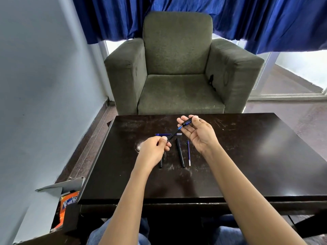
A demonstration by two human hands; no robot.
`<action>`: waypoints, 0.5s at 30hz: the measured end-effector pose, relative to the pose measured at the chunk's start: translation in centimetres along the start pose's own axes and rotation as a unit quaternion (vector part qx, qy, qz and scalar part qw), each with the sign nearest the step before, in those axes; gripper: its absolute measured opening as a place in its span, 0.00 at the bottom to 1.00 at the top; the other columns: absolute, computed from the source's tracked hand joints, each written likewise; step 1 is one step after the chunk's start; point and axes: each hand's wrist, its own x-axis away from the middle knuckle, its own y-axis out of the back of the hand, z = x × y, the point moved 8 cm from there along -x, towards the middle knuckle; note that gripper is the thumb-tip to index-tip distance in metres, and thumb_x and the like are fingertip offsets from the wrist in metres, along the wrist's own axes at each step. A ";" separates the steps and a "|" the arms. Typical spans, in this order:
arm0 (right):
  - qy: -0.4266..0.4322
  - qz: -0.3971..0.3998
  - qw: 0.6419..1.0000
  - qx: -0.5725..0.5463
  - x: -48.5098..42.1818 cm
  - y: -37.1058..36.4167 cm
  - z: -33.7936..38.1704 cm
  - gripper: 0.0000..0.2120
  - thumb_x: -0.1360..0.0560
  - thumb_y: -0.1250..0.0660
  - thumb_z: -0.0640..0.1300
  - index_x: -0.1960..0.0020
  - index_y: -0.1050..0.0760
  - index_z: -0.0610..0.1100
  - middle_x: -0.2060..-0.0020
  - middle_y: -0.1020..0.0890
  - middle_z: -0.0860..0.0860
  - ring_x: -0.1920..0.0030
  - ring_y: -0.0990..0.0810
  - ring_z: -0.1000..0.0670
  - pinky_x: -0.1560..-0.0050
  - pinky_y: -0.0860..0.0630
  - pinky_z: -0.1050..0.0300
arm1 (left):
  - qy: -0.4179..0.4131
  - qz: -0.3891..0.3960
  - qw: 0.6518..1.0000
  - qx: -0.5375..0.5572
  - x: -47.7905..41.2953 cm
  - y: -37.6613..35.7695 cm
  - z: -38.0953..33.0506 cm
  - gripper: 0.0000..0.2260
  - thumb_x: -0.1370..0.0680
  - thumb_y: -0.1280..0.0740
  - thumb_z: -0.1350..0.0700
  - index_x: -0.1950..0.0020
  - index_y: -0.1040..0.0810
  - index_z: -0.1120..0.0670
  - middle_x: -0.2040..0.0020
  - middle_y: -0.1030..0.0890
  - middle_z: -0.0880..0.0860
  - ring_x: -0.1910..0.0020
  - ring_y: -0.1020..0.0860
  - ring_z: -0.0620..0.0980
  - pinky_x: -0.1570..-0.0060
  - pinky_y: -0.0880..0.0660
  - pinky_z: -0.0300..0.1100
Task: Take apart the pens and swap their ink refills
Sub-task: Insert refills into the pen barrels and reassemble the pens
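My right hand [198,133] pinches a short black pen barrel [187,123] between thumb and fingertips above the dark table [247,156]. My left hand [155,149] grips the lower end of a thin ink refill [174,133] that runs up into that barrel, blue near its mouth. On the table lie a whole black pen [180,152], a loose blue refill [188,152] to its right, another blue refill [163,134] lying crosswise behind my left hand, and a black pen part [160,164] partly hidden under my left wrist.
A grey-green armchair [178,68] stands just beyond the table's far edge. Blue curtains [247,20] hang behind it. A cardboard box with an orange snack packet [68,206] sits on the floor at the table's near left corner. A pale wall runs along the left.
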 end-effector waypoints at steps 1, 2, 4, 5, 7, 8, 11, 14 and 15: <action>0.000 0.010 1.000 0.001 0.0 -0.2 -0.1 0.08 0.18 0.44 0.38 0.47 0.28 0.37 0.53 0.17 0.40 0.52 0.16 0.42 0.46 0.20 0.46 | -0.002 0.000 1.000 -0.002 0.0 0.0 0.0 0.16 0.17 0.44 0.52 0.53 0.18 0.56 0.64 0.21 0.46 0.67 0.27 0.40 0.59 0.31 0.33; -0.002 0.022 1.000 0.005 0.0 -0.4 -0.3 0.08 0.18 0.45 0.38 0.48 0.28 0.37 0.53 0.17 0.40 0.53 0.15 0.43 0.46 0.20 0.46 | -0.004 0.000 1.000 -0.003 0.0 0.0 0.0 0.16 0.17 0.44 0.52 0.53 0.18 0.56 0.64 0.21 0.46 0.67 0.27 0.40 0.59 0.31 0.33; -0.015 0.049 0.998 0.028 0.3 -1.1 -0.8 0.09 0.18 0.45 0.39 0.49 0.28 0.37 0.54 0.17 0.39 0.55 0.15 0.44 0.48 0.19 0.47 | -0.004 -0.001 1.000 -0.003 0.0 0.0 0.0 0.17 0.17 0.44 0.52 0.54 0.18 0.55 0.64 0.21 0.46 0.67 0.27 0.40 0.60 0.31 0.34; -0.022 0.063 0.997 0.045 0.5 -1.6 -1.3 0.09 0.18 0.46 0.39 0.49 0.28 0.37 0.54 0.18 0.40 0.55 0.15 0.45 0.49 0.19 0.48 | -0.002 -0.003 1.000 0.000 -0.1 0.0 0.0 0.17 0.17 0.44 0.52 0.54 0.18 0.56 0.64 0.21 0.46 0.68 0.27 0.40 0.61 0.31 0.34; -0.036 0.084 0.993 0.076 1.0 -2.3 -2.2 0.09 0.17 0.47 0.39 0.49 0.28 0.38 0.55 0.18 0.40 0.56 0.15 0.46 0.51 0.18 0.49 | -0.002 -0.011 1.000 0.006 -0.1 0.0 0.1 0.17 0.17 0.44 0.52 0.54 0.19 0.56 0.65 0.21 0.46 0.69 0.27 0.40 0.63 0.31 0.34; -0.040 0.086 0.992 0.083 1.1 -2.6 -2.6 0.10 0.17 0.47 0.39 0.50 0.28 0.38 0.56 0.18 0.41 0.57 0.15 0.46 0.52 0.18 0.50 | -0.002 -0.019 1.000 0.004 0.0 0.1 0.0 0.17 0.17 0.44 0.51 0.54 0.18 0.56 0.65 0.21 0.46 0.69 0.27 0.40 0.64 0.31 0.34; -0.033 0.074 0.992 0.097 1.3 -2.7 -3.1 0.10 0.17 0.47 0.40 0.51 0.29 0.39 0.58 0.18 0.42 0.60 0.15 0.49 0.55 0.18 0.52 | -0.010 -0.043 0.999 -0.017 0.1 0.4 -0.1 0.16 0.18 0.43 0.52 0.54 0.18 0.56 0.64 0.20 0.45 0.67 0.26 0.40 0.65 0.33 0.30; -0.009 0.062 0.988 0.141 1.2 -2.5 -3.1 0.09 0.17 0.47 0.39 0.52 0.29 0.40 0.60 0.18 0.44 0.61 0.15 0.50 0.57 0.18 0.54 | -0.022 -0.058 0.997 -0.044 0.2 0.5 -0.1 0.15 0.18 0.42 0.52 0.54 0.18 0.56 0.62 0.20 0.46 0.65 0.25 0.39 0.65 0.35 0.26; -0.008 0.060 0.986 0.156 1.2 -2.4 -3.2 0.10 0.17 0.48 0.39 0.52 0.30 0.41 0.61 0.18 0.44 0.61 0.15 0.51 0.57 0.18 0.54 | -0.027 -0.065 0.996 -0.054 0.3 0.5 -0.1 0.15 0.18 0.42 0.53 0.54 0.18 0.56 0.61 0.20 0.46 0.65 0.24 0.40 0.65 0.35 0.25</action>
